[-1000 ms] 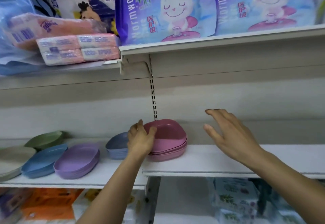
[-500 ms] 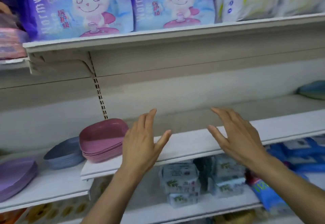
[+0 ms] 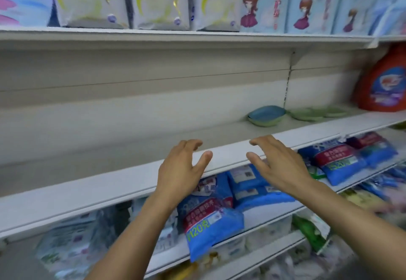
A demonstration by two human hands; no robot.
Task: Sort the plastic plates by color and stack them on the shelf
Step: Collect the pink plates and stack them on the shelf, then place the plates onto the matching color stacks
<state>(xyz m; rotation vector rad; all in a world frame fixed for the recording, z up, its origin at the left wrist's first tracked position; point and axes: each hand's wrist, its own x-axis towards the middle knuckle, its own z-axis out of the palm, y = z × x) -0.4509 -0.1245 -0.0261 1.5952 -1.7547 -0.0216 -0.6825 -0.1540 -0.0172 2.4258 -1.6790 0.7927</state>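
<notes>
A blue plate (image 3: 267,113) lies on top of a green one at the back right of the white shelf (image 3: 109,183). Just right of it lie pale green plates (image 3: 316,112) side by side. My left hand (image 3: 182,169) and my right hand (image 3: 279,163) hover in front of the shelf's front edge, both empty with fingers spread. Both hands are well left of and nearer than the plates. The pink, purple and other plates seen before are out of view.
A red detergent bottle (image 3: 384,82) stands at the far right of the shelf. Packaged goods (image 3: 153,2) fill the shelf above. Blue packs (image 3: 338,159) and other bags crowd the shelves below the hands.
The view has swung far to the right along the shelf. The pink stack and my left hand's hold on it are gone from view; both hands now float empty, closer together.
</notes>
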